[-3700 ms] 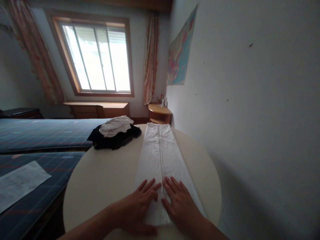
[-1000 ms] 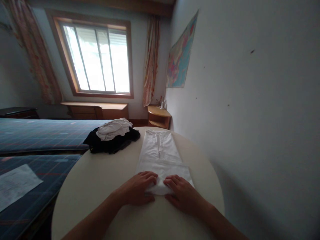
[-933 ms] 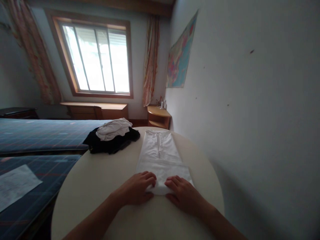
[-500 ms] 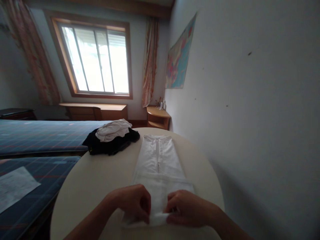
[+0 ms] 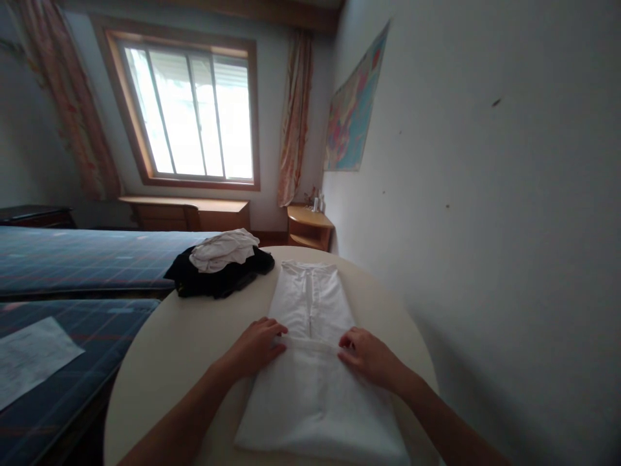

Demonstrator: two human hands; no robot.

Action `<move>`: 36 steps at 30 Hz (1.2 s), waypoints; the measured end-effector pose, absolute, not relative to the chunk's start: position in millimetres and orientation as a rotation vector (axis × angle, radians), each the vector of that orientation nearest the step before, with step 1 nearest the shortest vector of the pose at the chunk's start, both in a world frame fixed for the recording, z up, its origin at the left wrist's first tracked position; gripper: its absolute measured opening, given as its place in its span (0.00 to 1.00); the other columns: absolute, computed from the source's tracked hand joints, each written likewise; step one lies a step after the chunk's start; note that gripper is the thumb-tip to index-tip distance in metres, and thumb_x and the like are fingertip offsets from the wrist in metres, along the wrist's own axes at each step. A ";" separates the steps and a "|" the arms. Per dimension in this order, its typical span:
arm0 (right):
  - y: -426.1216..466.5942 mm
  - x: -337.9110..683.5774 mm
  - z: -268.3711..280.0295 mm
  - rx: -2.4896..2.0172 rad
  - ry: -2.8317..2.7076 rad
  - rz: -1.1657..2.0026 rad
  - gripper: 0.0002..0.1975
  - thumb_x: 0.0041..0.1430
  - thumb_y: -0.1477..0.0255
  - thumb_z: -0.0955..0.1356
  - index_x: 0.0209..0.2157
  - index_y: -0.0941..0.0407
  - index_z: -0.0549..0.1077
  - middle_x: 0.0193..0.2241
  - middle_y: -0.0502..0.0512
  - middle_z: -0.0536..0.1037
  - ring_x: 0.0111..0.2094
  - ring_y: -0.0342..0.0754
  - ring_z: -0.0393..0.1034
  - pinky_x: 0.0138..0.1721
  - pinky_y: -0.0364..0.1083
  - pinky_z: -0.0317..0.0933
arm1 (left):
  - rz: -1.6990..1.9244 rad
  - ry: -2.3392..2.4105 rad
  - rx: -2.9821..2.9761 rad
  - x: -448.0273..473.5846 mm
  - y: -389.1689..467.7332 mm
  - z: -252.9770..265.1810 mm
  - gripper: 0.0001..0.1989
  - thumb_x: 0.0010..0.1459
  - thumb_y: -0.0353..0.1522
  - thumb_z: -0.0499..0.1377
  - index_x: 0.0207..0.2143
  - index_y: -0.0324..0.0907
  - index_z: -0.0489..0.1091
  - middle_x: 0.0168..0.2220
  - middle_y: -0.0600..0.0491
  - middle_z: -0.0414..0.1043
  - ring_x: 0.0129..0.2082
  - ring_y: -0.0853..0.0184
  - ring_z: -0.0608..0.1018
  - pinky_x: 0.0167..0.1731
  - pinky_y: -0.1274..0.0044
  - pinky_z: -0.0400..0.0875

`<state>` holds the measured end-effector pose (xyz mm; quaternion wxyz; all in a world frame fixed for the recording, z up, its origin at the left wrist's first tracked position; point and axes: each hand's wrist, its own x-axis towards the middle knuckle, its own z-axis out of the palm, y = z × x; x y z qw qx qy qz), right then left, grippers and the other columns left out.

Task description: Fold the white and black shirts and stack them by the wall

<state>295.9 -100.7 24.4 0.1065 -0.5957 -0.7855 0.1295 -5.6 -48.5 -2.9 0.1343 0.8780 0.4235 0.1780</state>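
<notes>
A white shirt (image 5: 317, 395) lies in a long, narrow fold on the round table, its collar end away from me. Its near part is folded over, leaving a straight edge across the middle. My left hand (image 5: 259, 346) rests at the left end of that edge, fingers bent and thumb apart from them. At the right end my right hand (image 5: 361, 356) touches the cloth in much the same pose, with a gap between thumb and fingers. Neither hand shows a clear grip on the shirt.
The cream round table (image 5: 179, 336) bears a pile of black clothing (image 5: 204, 285) with a pale garment (image 5: 226, 249) on top. Beds with blue plaid mattresses (image 5: 97, 259) stand to the left, with a paper sheet (image 5: 33, 359) on the nearer one. A wall (image 5: 509, 259) runs along the right.
Both hands have moved forward from the shirt's near end to the folded edge in its middle. Their fingers have loosened from the near end, which now lies flat. The view has shifted slightly.
</notes>
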 end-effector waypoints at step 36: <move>-97.4 293.1 36.8 -1.953 -2.294 0.563 0.11 0.58 0.67 0.65 0.40 0.57 0.73 0.38 0.59 0.79 0.37 0.51 0.71 0.35 0.45 0.55 | 0.472 1.409 2.489 2.5 -56.6 0.4 0.07 0.59 0.34 0.57 0.40 0.44 0.72 0.41 0.50 0.76 0.44 0.59 0.75 0.46 0.71 0.64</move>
